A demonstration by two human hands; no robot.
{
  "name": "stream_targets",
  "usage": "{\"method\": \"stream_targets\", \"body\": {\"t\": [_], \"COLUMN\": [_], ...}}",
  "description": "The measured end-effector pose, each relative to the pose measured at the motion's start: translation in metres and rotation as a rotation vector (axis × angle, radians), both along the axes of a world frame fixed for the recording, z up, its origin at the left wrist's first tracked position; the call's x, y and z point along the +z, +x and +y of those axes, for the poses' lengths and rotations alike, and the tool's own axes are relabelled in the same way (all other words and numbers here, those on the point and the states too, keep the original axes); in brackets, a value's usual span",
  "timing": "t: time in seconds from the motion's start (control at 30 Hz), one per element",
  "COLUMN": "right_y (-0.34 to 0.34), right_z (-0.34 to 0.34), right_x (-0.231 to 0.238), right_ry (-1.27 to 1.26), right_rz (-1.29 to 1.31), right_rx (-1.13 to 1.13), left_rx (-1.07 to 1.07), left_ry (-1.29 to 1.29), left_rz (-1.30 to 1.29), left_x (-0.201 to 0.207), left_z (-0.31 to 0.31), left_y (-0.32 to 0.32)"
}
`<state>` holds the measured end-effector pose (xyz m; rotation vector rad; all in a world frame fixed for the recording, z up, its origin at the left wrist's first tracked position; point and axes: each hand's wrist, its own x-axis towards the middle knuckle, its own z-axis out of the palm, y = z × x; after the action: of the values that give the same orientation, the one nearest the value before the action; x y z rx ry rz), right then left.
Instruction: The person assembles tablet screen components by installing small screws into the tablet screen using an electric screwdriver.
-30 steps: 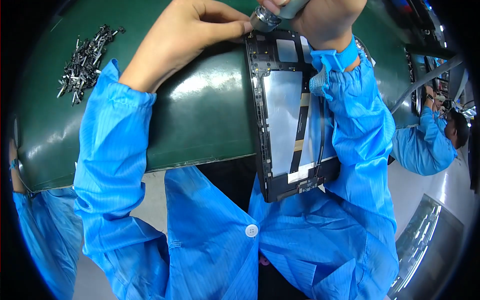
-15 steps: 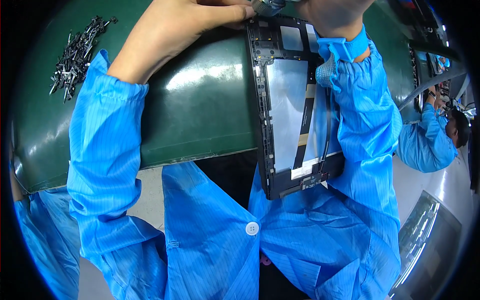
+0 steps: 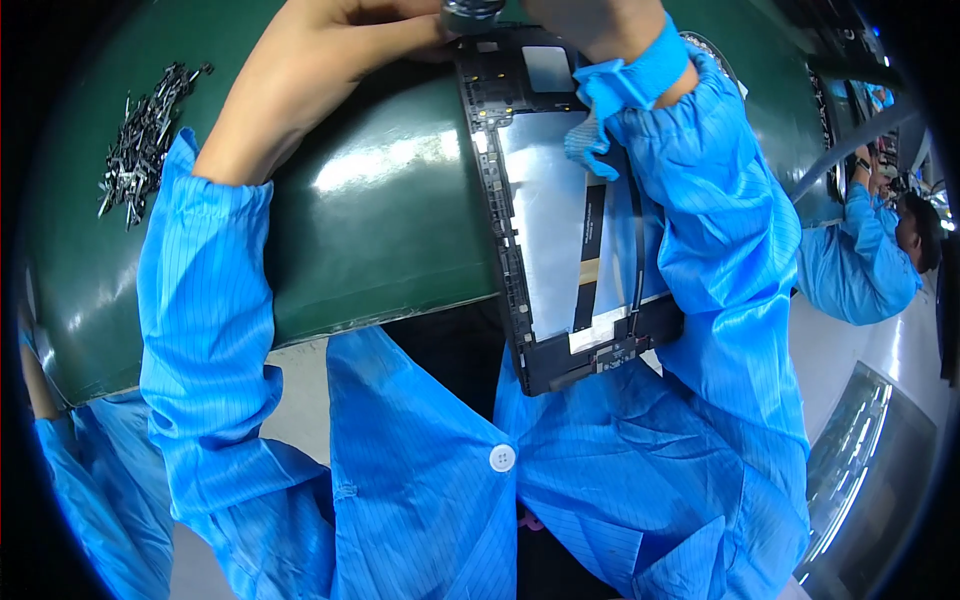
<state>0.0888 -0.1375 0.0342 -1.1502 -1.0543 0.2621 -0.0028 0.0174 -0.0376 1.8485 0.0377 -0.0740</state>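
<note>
An opened tablet [image 3: 545, 230], black-framed with silver plates and a dark flat cable inside, lies over the table's front edge, its near end above my lap. My left hand [image 3: 335, 60] is at its far left corner, thumb and fingers closed around the edge; the fingertips are partly hidden. Right at that corner is a round metal tool part [image 3: 472, 14], cut off by the upper border. My right hand [image 3: 598, 25] hangs over the tablet's far end, blurred, its fingers out of sight. A blue wrist strap [image 3: 625, 85] circles that wrist, its loose end dangling over the tablet.
On the green table [image 3: 390, 240] at the left lies a pile of small black and metal parts [image 3: 145, 145]. A co-worker in blue [image 3: 860, 265] sits at the right. Another person's blue garment [image 3: 110, 480] shows at the lower left. A dark glossy panel [image 3: 850, 470] is at the lower right.
Both hands, the metal tool part and the tablet's far end have shifted left in the picture. My right hand's wrist strap now hangs more over the tablet's middle.
</note>
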Motion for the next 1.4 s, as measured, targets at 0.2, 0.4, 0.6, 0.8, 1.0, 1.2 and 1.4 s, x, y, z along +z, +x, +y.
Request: {"method": "stream_targets", "body": {"t": [0.2,0.4,0.6,0.8,1.0,1.2,1.4], "right_y": [0.005,0.007,0.008,0.005,0.012,0.053,0.079], "right_z": [0.005,0.016,0.007,-0.003,0.002,-0.072,-0.163], "right_x": [0.000,-0.013,-0.004,-0.002,0.002,0.047,0.033], "right_ry": [0.079,0.266,-0.057,-0.210,0.000,0.209,0.060], "right_rz": [-0.006,0.019,-0.070,0.141,0.136,0.006,0.160], "right_rx": [-0.072,-0.003,-0.172,-0.075,0.086,-0.193,-0.549], "left_rx": [0.021,0.091,0.071,0.450,0.074,0.139,0.234], "left_ry": [-0.074,-0.090,0.001,0.624,0.907,0.938,1.108], "left_rz": [-0.074,0.033,0.037,-0.480,-0.269,-0.330,-0.448], "left_x": [0.010,0.005,0.018,0.056,0.050,0.040,0.035], "left_z": [-0.015,-0.007,-0.012,-0.068,-0.186,-0.168,-0.091], "left_y": [0.005,0.004,-0.001,-0.072,-0.173,-0.149,-0.057]}}
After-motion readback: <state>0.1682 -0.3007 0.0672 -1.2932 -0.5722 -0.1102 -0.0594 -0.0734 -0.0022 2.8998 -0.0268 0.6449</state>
